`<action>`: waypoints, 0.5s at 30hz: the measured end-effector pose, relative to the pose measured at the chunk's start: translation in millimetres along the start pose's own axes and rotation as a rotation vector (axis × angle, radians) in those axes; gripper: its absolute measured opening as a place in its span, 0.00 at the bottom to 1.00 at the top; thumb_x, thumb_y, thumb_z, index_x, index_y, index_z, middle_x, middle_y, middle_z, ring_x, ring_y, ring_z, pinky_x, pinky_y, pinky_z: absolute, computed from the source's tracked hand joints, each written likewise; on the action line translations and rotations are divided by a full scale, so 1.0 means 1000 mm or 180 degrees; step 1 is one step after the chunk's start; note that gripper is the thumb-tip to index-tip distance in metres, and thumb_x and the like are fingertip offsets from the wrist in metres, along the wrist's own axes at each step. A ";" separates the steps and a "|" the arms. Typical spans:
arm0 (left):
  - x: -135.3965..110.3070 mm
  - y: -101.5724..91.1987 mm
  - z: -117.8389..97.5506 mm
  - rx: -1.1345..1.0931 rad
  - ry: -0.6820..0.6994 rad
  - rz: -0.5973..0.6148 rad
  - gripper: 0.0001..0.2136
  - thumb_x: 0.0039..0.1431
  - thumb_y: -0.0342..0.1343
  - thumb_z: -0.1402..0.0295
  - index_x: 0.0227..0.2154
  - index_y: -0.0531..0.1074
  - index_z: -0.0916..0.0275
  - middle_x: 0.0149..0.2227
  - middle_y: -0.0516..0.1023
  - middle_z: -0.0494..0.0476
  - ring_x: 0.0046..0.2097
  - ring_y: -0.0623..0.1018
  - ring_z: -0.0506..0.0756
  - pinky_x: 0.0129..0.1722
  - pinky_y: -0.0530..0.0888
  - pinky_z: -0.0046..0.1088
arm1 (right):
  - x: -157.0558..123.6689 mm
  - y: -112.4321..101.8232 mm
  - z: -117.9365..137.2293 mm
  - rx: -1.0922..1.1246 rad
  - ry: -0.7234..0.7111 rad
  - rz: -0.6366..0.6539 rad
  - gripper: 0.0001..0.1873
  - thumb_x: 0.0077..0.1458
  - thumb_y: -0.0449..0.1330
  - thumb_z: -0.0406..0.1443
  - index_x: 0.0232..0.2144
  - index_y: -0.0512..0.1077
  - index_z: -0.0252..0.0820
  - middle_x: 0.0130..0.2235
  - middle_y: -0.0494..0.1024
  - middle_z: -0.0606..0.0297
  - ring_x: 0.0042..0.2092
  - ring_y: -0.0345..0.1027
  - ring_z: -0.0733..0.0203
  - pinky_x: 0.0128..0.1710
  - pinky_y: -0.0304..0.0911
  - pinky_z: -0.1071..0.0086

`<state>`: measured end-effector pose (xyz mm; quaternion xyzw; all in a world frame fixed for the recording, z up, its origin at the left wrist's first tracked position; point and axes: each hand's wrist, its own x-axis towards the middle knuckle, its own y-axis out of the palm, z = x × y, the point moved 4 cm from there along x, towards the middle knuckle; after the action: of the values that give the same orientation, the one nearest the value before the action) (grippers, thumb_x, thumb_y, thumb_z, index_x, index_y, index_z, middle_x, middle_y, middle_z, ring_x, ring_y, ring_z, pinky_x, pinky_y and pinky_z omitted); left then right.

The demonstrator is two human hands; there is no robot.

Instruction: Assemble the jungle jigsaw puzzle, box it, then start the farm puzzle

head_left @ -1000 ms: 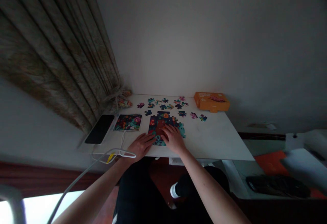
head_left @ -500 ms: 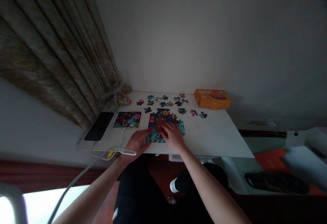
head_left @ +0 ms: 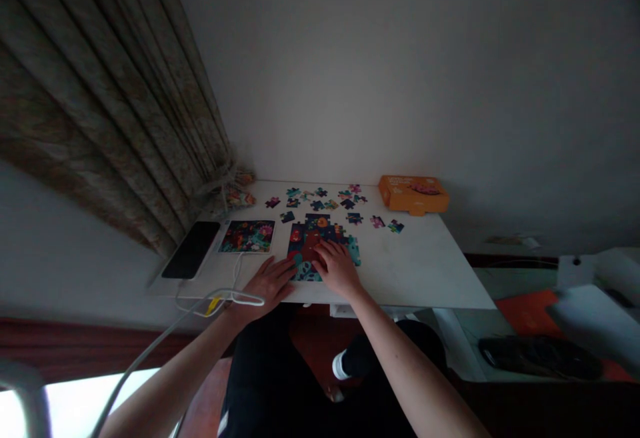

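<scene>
You are working over a partly joined puzzle [head_left: 306, 241] that is lying on the desk [head_left: 410, 271], right in front of you. Taking its middle as the clock's centre, with twelve towards the wall, your left hand [head_left: 270, 283] is resting its fingertips at about eight o'clock, fingers stretched out and thumb standing apart. Your right hand [head_left: 338, 268] is bending its fingers over the puzzle at about four o'clock; you are covering whatever lies beneath, so I cannot tell whether it is pinching a piece. The two hands are keeping apart, with a strip of the picture showing between them.

The joining is looking well under way: a sizeable block is holding together, but its far outline is stepping unevenly at eleven and one o'clock, so those corners are seemingly wanting pieces. Over a dozen loose pieces [head_left: 355, 218] are lying separate, spreading from ten round to between two and three o'clock. At nine, a printed picture card [head_left: 247, 236] is lying flat, a phone [head_left: 193, 249] beyond it. An orange box [head_left: 414, 195] is sitting at two.
</scene>
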<state>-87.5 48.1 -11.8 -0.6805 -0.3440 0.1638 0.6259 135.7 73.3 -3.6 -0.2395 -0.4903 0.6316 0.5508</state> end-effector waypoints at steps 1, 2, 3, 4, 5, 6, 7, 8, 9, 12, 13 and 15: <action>0.001 0.000 -0.001 0.0016 0.0046 -0.0001 0.20 0.74 0.47 0.59 0.64 0.70 0.57 0.67 0.71 0.62 0.68 0.69 0.59 0.70 0.60 0.50 | 0.000 0.000 0.000 0.0005 0.0001 0.0009 0.20 0.68 0.57 0.42 0.59 0.74 0.46 0.66 0.71 0.58 0.66 0.62 0.48 0.67 0.52 0.49; 0.002 -0.001 -0.003 0.0028 0.0084 0.0001 0.20 0.74 0.47 0.59 0.64 0.70 0.58 0.66 0.71 0.62 0.68 0.69 0.59 0.70 0.61 0.50 | 0.000 0.000 0.000 0.0009 0.0001 0.0016 0.20 0.68 0.57 0.42 0.59 0.74 0.46 0.66 0.71 0.58 0.66 0.62 0.48 0.67 0.52 0.49; 0.004 -0.002 -0.004 0.0038 0.0111 0.0000 0.20 0.74 0.47 0.59 0.63 0.70 0.57 0.66 0.72 0.62 0.67 0.70 0.59 0.69 0.62 0.50 | 0.000 0.000 0.000 0.0012 -0.0002 0.0026 0.20 0.68 0.57 0.42 0.59 0.74 0.47 0.66 0.71 0.58 0.66 0.61 0.48 0.67 0.52 0.49; 0.005 -0.003 -0.005 0.0047 0.0121 -0.0010 0.20 0.74 0.47 0.59 0.63 0.71 0.57 0.65 0.73 0.61 0.66 0.71 0.59 0.68 0.63 0.50 | 0.000 0.000 0.000 0.0011 -0.0005 0.0037 0.20 0.68 0.57 0.42 0.59 0.73 0.47 0.67 0.70 0.58 0.66 0.61 0.48 0.67 0.52 0.49; 0.007 -0.004 -0.006 0.0054 0.0123 -0.0030 0.19 0.74 0.47 0.59 0.62 0.72 0.57 0.64 0.74 0.61 0.65 0.72 0.59 0.67 0.65 0.50 | 0.001 0.000 -0.001 0.0008 -0.0005 0.0042 0.20 0.68 0.57 0.42 0.59 0.73 0.47 0.67 0.70 0.58 0.66 0.61 0.48 0.67 0.52 0.49; 0.009 -0.006 -0.006 0.0060 0.0126 -0.0060 0.19 0.74 0.47 0.60 0.60 0.73 0.57 0.63 0.75 0.61 0.64 0.74 0.59 0.67 0.66 0.49 | 0.001 0.001 -0.001 0.0004 -0.0001 0.0041 0.20 0.68 0.57 0.42 0.59 0.73 0.47 0.67 0.70 0.58 0.67 0.61 0.48 0.67 0.52 0.49; 0.011 -0.008 -0.007 0.0066 0.0133 -0.0098 0.18 0.74 0.47 0.60 0.59 0.74 0.57 0.61 0.77 0.61 0.63 0.75 0.59 0.66 0.67 0.49 | 0.001 0.001 -0.001 0.0002 0.0003 0.0038 0.20 0.68 0.57 0.42 0.59 0.73 0.47 0.67 0.70 0.58 0.67 0.61 0.48 0.68 0.52 0.49; 0.014 -0.011 -0.008 0.0073 0.0140 -0.0138 0.17 0.74 0.48 0.61 0.57 0.75 0.57 0.59 0.78 0.61 0.61 0.76 0.59 0.65 0.68 0.49 | 0.001 0.002 -0.001 0.0005 0.0009 0.0036 0.20 0.68 0.57 0.42 0.60 0.73 0.47 0.67 0.70 0.58 0.67 0.61 0.48 0.68 0.51 0.49; 0.018 -0.013 -0.009 0.0082 0.0143 -0.0171 0.16 0.73 0.48 0.61 0.55 0.77 0.57 0.57 0.80 0.61 0.59 0.77 0.60 0.64 0.68 0.49 | 0.001 0.003 -0.001 0.0014 0.0016 0.0034 0.20 0.68 0.57 0.42 0.59 0.73 0.47 0.67 0.70 0.58 0.67 0.61 0.48 0.68 0.51 0.49; 0.033 -0.018 -0.014 0.0127 0.0074 -0.0196 0.14 0.72 0.49 0.62 0.45 0.80 0.57 0.46 0.83 0.60 0.51 0.80 0.60 0.60 0.72 0.49 | 0.001 0.005 -0.002 0.0072 0.0045 0.0053 0.20 0.68 0.58 0.42 0.59 0.74 0.46 0.67 0.70 0.58 0.67 0.61 0.49 0.68 0.51 0.49; 0.039 -0.019 -0.017 0.0132 0.0023 -0.0206 0.14 0.72 0.49 0.63 0.43 0.80 0.58 0.43 0.83 0.60 0.48 0.81 0.60 0.58 0.73 0.48 | 0.002 0.005 -0.003 0.0101 0.0058 0.0066 0.20 0.68 0.58 0.42 0.59 0.74 0.46 0.67 0.70 0.58 0.67 0.61 0.49 0.68 0.51 0.49; 0.053 -0.020 -0.024 0.0068 -0.0102 -0.0322 0.13 0.72 0.48 0.64 0.43 0.79 0.59 0.42 0.83 0.60 0.47 0.81 0.60 0.55 0.75 0.46 | 0.003 0.003 -0.005 0.0172 0.0066 0.0101 0.20 0.69 0.56 0.42 0.59 0.74 0.46 0.66 0.71 0.57 0.67 0.61 0.50 0.69 0.52 0.49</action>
<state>-39.5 65.5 22.0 -0.6528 -0.3861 0.1465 0.6350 137.7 78.5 -7.5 -0.2387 -0.4635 0.6507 0.5520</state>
